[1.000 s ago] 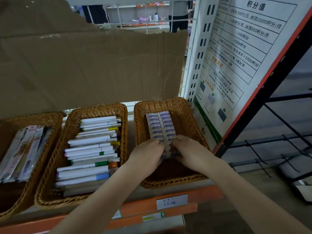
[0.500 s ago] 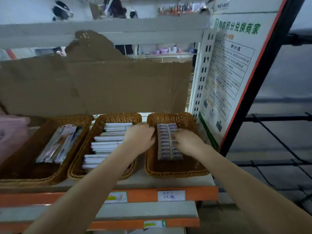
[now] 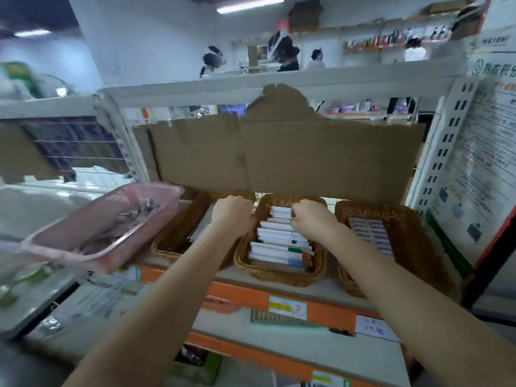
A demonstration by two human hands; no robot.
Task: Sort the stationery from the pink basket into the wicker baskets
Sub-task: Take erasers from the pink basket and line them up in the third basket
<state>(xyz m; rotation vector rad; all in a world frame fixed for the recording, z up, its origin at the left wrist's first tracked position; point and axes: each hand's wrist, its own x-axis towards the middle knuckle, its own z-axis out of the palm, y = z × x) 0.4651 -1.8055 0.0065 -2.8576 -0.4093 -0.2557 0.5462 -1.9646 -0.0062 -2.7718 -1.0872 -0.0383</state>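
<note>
Stacked white boxed pens with coloured ends (image 3: 280, 244) fill the middle brown wicker basket (image 3: 279, 275), and both hands sit curled at its far end, the left hand (image 3: 233, 212) at the left rim, the right hand (image 3: 311, 217) over the top boxes; whether either fist holds anything I cannot tell. The pink slatted plastic basket (image 3: 111, 227) perches tilted beside the left wicker basket (image 3: 178, 233), some stationery inside, and a nudge from that left forearm could likely tip it off the orange-edged shelf (image 3: 251, 298).
</note>
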